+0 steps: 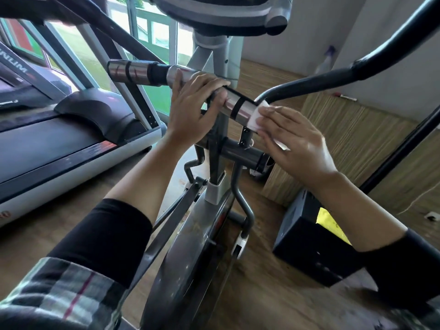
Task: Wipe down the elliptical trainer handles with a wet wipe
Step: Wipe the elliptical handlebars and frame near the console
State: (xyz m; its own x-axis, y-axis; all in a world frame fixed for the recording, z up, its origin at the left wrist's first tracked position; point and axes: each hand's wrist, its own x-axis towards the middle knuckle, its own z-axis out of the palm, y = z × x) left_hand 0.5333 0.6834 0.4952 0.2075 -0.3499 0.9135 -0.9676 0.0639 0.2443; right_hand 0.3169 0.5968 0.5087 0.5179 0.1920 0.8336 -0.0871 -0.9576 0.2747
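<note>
A treadmill (59,144) fills the left side, with a dark belt deck, a pale grey side rail and moulded black plastic covers. The elliptical trainer (214,177) stands in the middle on a wood-grain floor (262,294): a grey metal centre post, a scuffed dark flywheel housing and thin bent steel rods low down. A black curved swing arm (338,75), smooth and tubular, sweeps up to the right. A black box (309,253) with a yellow patch sits on the floor at right.

Across the post runs the fixed handlebar (240,106), a cylinder of shiny chrome sensor sections split by black bands.

The left hand (192,110) reaches up from a black sleeve, fingers curled over the top of the bar and thumb raised alongside it, gripping it near the post. The right hand (295,141) lies palm-down with fingers straight and close together, pressing a white wet wipe (256,116) against the bar's right chrome end; the thin, crumpled wipe shows beyond the fingertips and under the palm.
</note>
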